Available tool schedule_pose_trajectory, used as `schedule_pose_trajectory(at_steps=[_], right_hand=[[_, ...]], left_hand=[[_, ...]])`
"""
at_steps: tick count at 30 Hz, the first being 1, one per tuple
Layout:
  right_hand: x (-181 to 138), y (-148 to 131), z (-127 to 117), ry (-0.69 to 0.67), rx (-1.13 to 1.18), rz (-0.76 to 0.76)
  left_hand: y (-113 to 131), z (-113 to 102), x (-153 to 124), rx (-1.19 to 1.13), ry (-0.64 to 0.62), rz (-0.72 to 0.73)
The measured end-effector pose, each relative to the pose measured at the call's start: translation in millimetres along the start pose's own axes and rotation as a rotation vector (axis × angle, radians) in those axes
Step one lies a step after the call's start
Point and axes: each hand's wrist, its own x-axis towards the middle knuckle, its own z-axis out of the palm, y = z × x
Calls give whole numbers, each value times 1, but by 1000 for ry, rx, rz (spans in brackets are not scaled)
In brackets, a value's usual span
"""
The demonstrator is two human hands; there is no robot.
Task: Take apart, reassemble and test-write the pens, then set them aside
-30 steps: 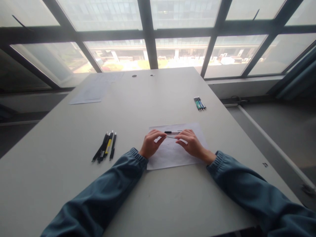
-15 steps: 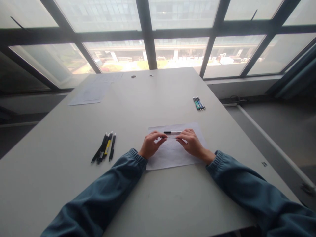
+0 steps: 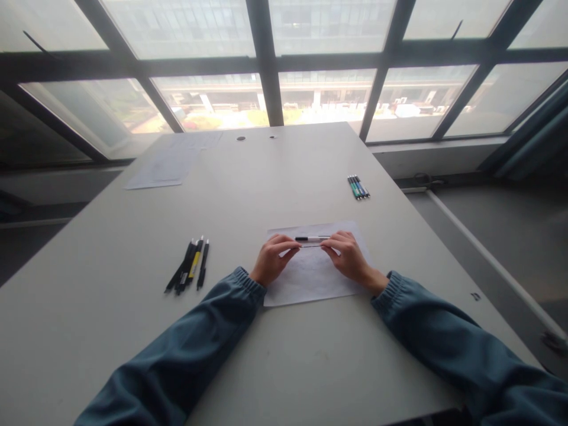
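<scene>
My left hand [image 3: 276, 258] is closed in a pinch on the left end of a thin dark rod, which looks like a pen refill [image 3: 312, 246]. At its right end, my right hand [image 3: 347, 258] pinches it between thumb and fingers. The rod lies level above a white sheet of paper [image 3: 310, 284]. Just beyond it, a pen [image 3: 306, 238] with a black end and a pale barrel rests on the paper, its right part hidden by my right hand. The rod's ends are covered by my fingertips.
Several black pens, one with a yellow band [image 3: 194, 265], lie left of the paper. Several green and blue pens [image 3: 358, 187] sit side by side at the far right. More paper [image 3: 160, 168] lies at the back left of the white table [image 3: 266, 367], before windows.
My right fingertips have shifted slightly right, so a little more of the thin rod shows between my hands. My left hand has hardly moved.
</scene>
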Motion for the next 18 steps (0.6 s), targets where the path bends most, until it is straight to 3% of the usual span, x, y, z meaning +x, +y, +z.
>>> schedule_pose_trajectory(at_steps=[5,11,18], right_hand=[[0,2,1,-19,-33,7],[-1,7,3,-97,-76,75],[-1,4,0,-90,-147,97]], left_hand=[[-4,1,-1,40,-6,-27],[-7,-1,-5,170,-125,-15],[-10,-2,-6,162,-107,-43]])
